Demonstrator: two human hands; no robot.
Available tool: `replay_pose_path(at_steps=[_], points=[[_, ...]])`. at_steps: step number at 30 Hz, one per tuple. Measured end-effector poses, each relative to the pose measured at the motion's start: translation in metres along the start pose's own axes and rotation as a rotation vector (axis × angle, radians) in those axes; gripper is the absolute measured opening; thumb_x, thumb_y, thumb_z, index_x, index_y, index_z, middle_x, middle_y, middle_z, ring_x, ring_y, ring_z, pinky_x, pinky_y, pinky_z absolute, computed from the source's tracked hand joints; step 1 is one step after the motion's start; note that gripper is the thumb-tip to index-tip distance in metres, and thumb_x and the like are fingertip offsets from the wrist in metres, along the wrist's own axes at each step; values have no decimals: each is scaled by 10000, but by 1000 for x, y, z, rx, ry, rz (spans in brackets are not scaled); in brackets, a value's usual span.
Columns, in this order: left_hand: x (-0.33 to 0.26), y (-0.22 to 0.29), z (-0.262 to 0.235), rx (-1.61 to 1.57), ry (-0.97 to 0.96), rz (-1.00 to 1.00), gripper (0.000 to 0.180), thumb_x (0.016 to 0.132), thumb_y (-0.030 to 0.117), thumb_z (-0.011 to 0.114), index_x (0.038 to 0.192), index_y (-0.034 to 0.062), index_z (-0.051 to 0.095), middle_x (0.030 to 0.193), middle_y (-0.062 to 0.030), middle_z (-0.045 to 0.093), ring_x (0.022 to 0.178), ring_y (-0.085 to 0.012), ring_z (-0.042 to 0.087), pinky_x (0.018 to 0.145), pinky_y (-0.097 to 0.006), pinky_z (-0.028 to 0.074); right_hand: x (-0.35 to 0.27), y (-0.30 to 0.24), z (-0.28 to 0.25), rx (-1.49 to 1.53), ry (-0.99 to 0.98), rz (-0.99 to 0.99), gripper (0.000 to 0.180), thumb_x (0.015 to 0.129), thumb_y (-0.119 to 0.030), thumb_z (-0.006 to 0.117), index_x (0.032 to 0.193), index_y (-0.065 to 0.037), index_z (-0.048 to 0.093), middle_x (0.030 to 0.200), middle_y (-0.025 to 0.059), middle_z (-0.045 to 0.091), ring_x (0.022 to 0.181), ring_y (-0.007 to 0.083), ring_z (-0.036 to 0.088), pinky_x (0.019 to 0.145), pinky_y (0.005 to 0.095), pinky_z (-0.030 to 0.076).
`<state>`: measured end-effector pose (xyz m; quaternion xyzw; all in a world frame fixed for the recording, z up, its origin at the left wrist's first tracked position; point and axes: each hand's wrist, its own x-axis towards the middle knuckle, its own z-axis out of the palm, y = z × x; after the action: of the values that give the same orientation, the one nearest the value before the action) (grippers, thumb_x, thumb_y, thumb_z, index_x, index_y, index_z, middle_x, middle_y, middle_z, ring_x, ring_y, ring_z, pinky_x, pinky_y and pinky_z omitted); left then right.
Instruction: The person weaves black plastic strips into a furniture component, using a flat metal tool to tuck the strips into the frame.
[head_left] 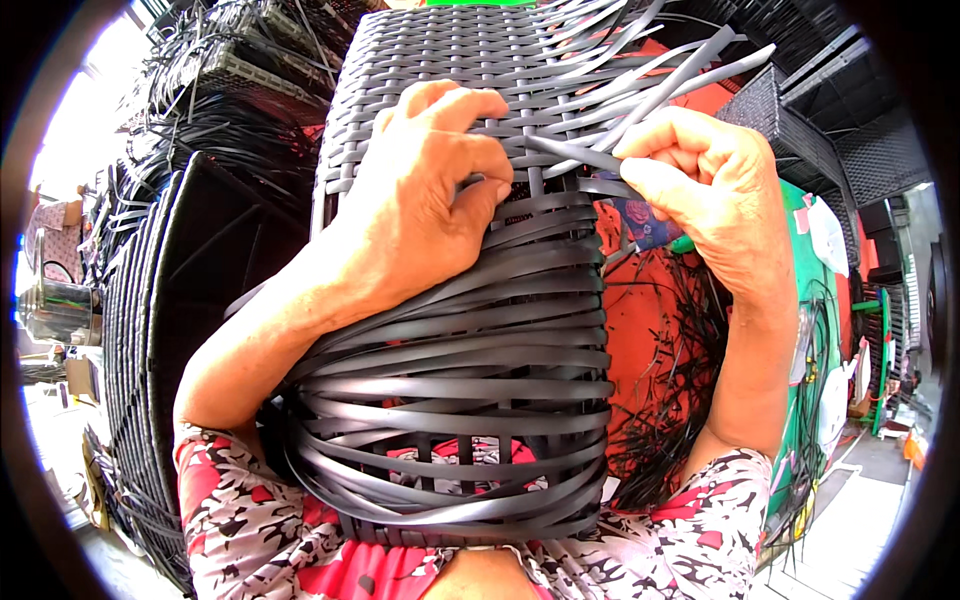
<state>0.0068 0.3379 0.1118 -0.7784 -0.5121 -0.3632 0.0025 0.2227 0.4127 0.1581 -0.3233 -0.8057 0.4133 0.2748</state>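
Note:
In front of me stands a frame with woven dark grey flat plastic strips (450, 55), tightly interlaced in its upper part. Lower down, long loose strips (470, 310) bow across the frame in overlapping layers. My left hand (440, 160) lies over the left and middle of the weave, fingers bent and gripping it; its fingertips are partly hidden among the strips. At the right edge, my right hand (700, 175) pinches a strip (575, 152) between thumb and forefinger. That strip's pointed end reaches left over the weave. Free strip ends (690, 75) fan out above the right hand.
Bundles of black strips (230, 120) hang at the left above a dark woven piece (140, 320). More dark woven pieces (850, 110) stand at upper right. Black scraps (670, 370) litter a red surface (630, 330), beside a green panel (805, 260).

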Motion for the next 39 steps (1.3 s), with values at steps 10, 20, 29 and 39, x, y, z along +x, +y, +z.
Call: replay_pose_path(at_steps=[10, 20, 29, 39], points=[[-10, 25, -19, -85, -222, 66, 155, 747, 47, 670, 884, -6, 620, 795, -94, 539, 785, -275, 515, 762, -370, 382, 6, -3, -2, 368, 203, -139, 176, 884, -94, 619, 1029, 5, 633, 757, 72, 637, 538, 50, 479, 490, 159, 362], [-17, 43, -13, -161, -243, 115, 172, 732, -11, 671, 895, -18, 619, 685, -66, 473, 652, -245, 473, 687, -367, 365, 25, -15, 3, 561, 143, -401, 179, 898, -78, 605, 1044, 26, 605, 787, 124, 651, 544, 89, 545, 470, 181, 431], [-24, 40, -18, -92, -219, 71, 128, 733, 38, 668, 846, 13, 613, 709, -72, 498, 725, -262, 476, 703, -370, 349, 33, -25, 22, 0, -91, -330, 233, 853, -45, 595, 1079, -34, 654, 623, -43, 539, 517, 16, 420, 464, 189, 317], [-26, 13, -24, -13, -86, -35, 97, 735, -66, 613, 821, -23, 598, 1072, -152, 552, 1040, -344, 497, 883, -395, 419, 6, -28, 5, -658, -198, -242, 113, 760, -17, 649, 851, 48, 670, 678, 111, 642, 567, 152, 606, 525, 261, 462]])
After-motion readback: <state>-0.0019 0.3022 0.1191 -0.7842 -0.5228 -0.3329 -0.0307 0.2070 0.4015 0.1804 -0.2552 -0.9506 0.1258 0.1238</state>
